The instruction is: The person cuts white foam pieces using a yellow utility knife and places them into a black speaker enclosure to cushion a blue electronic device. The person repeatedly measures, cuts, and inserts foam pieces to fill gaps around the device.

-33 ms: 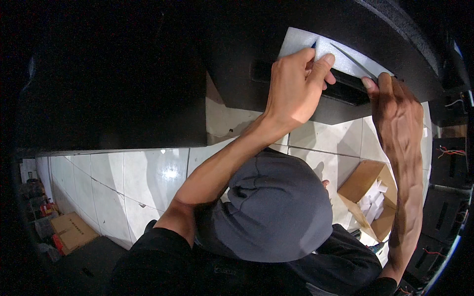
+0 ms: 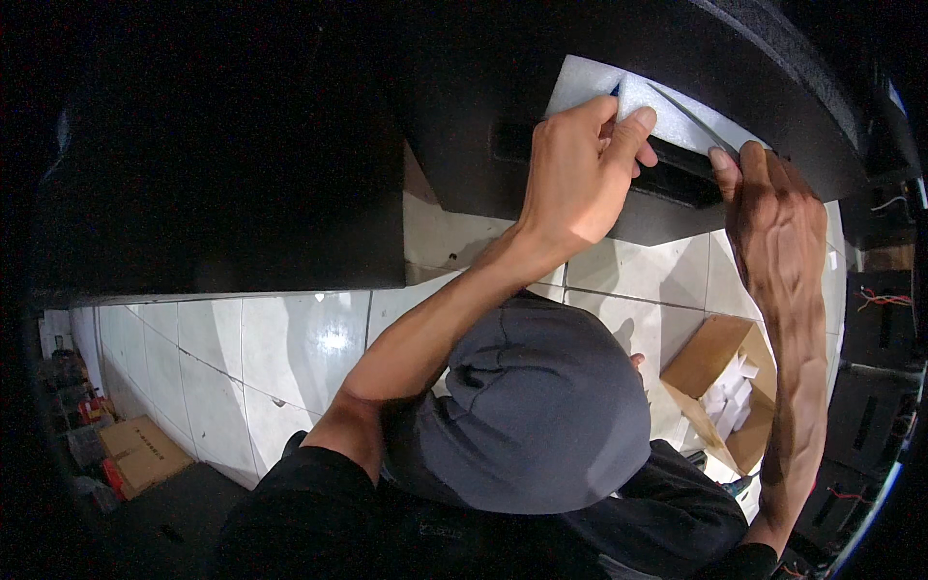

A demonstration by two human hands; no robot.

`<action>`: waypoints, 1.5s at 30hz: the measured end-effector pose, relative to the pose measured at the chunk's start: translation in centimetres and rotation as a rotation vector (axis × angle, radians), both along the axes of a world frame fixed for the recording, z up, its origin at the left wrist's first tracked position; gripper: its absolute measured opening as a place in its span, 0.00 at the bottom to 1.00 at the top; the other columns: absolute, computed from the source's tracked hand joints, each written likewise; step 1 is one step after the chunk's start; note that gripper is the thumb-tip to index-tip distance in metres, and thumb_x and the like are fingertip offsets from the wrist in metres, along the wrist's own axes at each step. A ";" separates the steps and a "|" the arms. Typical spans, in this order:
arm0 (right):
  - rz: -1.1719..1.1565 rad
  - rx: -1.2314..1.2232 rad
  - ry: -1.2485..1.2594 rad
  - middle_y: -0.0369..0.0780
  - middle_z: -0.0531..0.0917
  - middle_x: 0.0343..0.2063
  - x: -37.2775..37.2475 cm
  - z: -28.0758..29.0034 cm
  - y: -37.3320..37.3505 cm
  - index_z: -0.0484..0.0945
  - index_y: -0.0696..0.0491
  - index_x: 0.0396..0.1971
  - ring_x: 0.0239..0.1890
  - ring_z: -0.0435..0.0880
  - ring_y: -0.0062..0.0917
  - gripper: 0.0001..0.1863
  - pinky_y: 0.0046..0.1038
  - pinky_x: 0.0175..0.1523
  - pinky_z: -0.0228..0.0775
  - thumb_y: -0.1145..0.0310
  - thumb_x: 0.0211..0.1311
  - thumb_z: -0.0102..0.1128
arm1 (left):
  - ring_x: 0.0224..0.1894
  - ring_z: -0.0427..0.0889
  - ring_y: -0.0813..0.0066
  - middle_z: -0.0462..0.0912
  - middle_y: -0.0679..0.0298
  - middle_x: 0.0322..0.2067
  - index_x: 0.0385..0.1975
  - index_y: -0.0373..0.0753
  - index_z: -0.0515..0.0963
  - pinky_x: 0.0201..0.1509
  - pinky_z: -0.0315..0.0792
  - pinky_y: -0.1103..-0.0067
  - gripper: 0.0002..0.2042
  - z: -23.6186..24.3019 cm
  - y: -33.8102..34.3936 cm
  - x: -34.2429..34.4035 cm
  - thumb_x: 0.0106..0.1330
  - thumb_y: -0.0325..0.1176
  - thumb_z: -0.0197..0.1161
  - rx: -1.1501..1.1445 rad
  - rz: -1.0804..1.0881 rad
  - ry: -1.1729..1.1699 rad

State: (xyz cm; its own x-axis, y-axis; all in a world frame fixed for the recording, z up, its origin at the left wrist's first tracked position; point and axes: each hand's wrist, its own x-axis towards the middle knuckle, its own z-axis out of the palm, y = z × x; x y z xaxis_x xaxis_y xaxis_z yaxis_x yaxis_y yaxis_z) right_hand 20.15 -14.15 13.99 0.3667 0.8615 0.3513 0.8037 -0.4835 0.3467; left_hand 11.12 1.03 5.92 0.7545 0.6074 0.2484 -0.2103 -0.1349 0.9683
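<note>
A strip of white foam (image 2: 677, 108) lies along the face of a large black panel (image 2: 483, 58), above a dark slot-like recess (image 2: 677, 184). My left hand (image 2: 580, 169) pinches the foam near its middle with thumb and fingers; a small dark blue spot shows beside the fingertips. In my right hand (image 2: 778, 203), closed at the foam's right end, is a thin, tapered, pointed grey tool (image 2: 698, 118). Its tip lies over the foam and points up and left. Fingers hide its handle end, so its exact kind cannot be told.
Rounded grey cloth (image 2: 551, 406), like a cap or hood, fills the space between my forearms. An open cardboard box (image 2: 710, 362) of white pieces stands on the tiled floor (image 2: 300, 358). Another carton (image 2: 145, 454) lies far left. Black units with loose wires (image 2: 884, 298) line the right.
</note>
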 end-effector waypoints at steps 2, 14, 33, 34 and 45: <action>0.020 0.072 -0.002 0.45 0.80 0.23 0.5 -0.5 0.4 0.73 0.55 0.25 0.27 0.83 0.39 0.18 0.36 0.32 0.75 0.57 0.72 0.52 | 0.26 0.79 0.77 0.84 0.59 0.24 0.29 0.30 0.80 0.33 0.73 0.79 0.18 0.0 0.1 0.2 0.72 0.40 0.55 0.013 0.001 0.009; -0.028 0.095 0.055 0.45 0.81 0.19 1.0 -1.0 1.7 0.74 0.55 0.23 0.23 0.84 0.39 0.22 0.35 0.27 0.76 0.55 0.73 0.49 | 0.26 0.77 0.80 0.84 0.62 0.25 0.31 0.32 0.81 0.30 0.70 0.80 0.13 -0.1 0.1 0.9 0.71 0.36 0.57 0.036 0.052 -0.005; 0.031 0.088 -0.082 0.44 0.82 0.17 1.0 -0.7 1.8 0.78 0.55 0.24 0.20 0.85 0.31 0.23 0.30 0.26 0.77 0.53 0.72 0.49 | 0.66 0.60 0.41 0.64 0.41 0.61 0.70 0.41 0.55 0.71 0.49 0.49 0.54 11.2 5.8 -0.5 0.40 0.42 0.81 1.720 0.361 0.115; 0.144 0.144 -0.171 0.45 0.81 0.16 1.0 -1.1 1.8 0.78 0.56 0.25 0.19 0.84 0.32 0.22 0.30 0.27 0.77 0.54 0.73 0.48 | 0.65 0.61 0.42 0.64 0.41 0.61 0.70 0.40 0.56 0.71 0.50 0.50 0.54 11.4 5.7 -0.4 0.40 0.43 0.81 1.723 0.296 0.144; -0.053 0.034 -0.009 0.43 0.83 0.19 0.1 -1.0 2.0 0.82 0.51 0.24 0.25 0.87 0.32 0.25 0.29 0.30 0.82 0.54 0.75 0.42 | 0.60 0.67 0.45 0.68 0.44 0.57 0.65 0.38 0.63 0.65 0.59 0.55 0.49 11.0 3.7 -0.1 0.37 0.41 0.80 1.789 0.378 0.170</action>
State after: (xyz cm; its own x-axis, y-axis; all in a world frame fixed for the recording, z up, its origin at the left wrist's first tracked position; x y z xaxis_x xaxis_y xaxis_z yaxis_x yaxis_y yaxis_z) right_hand 20.28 -12.13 12.97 0.4082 0.8286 0.3831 0.7737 -0.5368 0.3366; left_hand 11.01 4.68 16.89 0.7396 -0.1445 0.6573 0.1463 -0.9188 -0.3666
